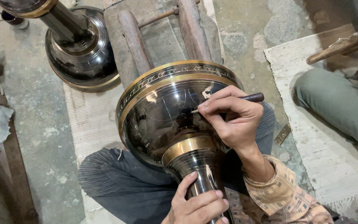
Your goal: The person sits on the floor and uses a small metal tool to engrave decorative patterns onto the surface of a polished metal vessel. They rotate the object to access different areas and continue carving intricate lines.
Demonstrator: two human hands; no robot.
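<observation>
The right hand [233,120] is clenched around a thin dark-handled tool [251,98], held pen-fashion between thumb and fingers. The tool's pale tip touches the dark polished bowl of a large metal vessel [162,112]; the handle points toward 3 o'clock. The left hand [197,203] grasps the vessel's narrow stem, fingers wrapped around it, at 6 o'clock from the bowl.

The vessel lies tilted across the person's lap, rim toward 12 o'clock and stem toward 6 o'clock. A brass band runs around the rim and a brass collar sits where bowl meets stem. The rim rests against a wooden support [162,37].

At 10 o'clock from the bowl stands a second dark vessel [81,49] with a brass edge. At 3 o'clock, another person's green-clad leg [340,103] rests on a woven mat [311,145].
</observation>
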